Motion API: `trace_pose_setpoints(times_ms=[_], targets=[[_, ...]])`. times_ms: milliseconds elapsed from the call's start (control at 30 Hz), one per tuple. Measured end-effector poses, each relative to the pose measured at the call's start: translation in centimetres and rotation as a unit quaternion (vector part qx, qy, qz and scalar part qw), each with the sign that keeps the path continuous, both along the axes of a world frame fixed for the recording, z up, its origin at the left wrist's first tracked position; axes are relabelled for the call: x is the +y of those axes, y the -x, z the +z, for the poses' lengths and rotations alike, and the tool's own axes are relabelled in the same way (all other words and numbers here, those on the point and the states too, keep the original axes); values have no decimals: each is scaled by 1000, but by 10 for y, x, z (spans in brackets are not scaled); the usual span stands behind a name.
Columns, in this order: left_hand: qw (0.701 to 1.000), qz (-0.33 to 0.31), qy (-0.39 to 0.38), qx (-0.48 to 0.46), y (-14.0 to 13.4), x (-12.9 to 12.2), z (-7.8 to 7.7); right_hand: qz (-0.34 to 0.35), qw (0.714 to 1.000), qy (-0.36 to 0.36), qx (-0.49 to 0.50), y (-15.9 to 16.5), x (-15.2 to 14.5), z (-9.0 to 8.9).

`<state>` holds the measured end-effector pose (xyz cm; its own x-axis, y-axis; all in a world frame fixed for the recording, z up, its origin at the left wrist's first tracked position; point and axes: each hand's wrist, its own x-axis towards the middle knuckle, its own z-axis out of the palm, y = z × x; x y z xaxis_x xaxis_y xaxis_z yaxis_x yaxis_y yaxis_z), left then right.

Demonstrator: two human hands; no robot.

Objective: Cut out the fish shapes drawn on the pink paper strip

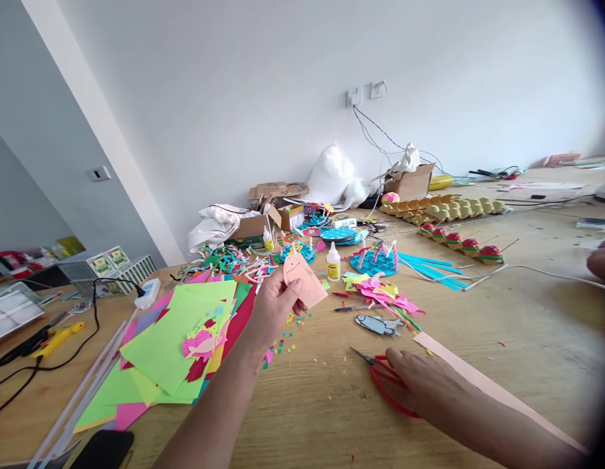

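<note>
My left hand (277,298) pinches a peach-coloured piece of paper (306,281) with a rounded top and pencil lines on it, held up above the table. Low at the right, my right hand (424,378) has its fingers on the red handles of a pair of scissors (387,385). The scissors lie at the tabletop, their blades nearly closed and pointing left. Just beyond them lies a grey paper fish (379,324). A long peach paper strip (478,374) runs partly behind my right forearm.
Coloured paper sheets (172,342) with small paper fish cutouts (204,342) spread at the left. A glue bottle (333,264) stands mid-table, near pink paper scraps (380,290) and blue strips (432,268). Egg cartons (446,208) and boxes line the back. A phone (103,449) lies front left.
</note>
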<state>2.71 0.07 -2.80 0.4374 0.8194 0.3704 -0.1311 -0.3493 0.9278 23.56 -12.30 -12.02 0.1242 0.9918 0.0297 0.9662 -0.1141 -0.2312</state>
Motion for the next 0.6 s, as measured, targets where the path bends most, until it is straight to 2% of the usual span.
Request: trace_pose_setpoints(times_ms=[100,167,200,267,333,367,433,600], targets=[[999,-2,-2,-36,0,-4,4,7,999,-9,47,-1,11,21],[998,-2,2,-58,0,-7,5,40,981,-63,177,-1,20,42],[998,-2,4,-68,-1,-8,5,57,957,-69,277,0,25,53],[997,0,3,-83,-1,-11,6,57,887,-69,454,7,37,75],[996,8,-1,-94,-1,-11,6,80,825,-82,553,18,48,94],[995,14,-3,-97,-1,-11,7,81,806,-99,578,24,54,102],[995,30,-8,-97,0,-10,7,87,793,-115,593,37,65,112],[994,54,-19,-95,2,-5,4,127,752,-137,632,60,81,119]])
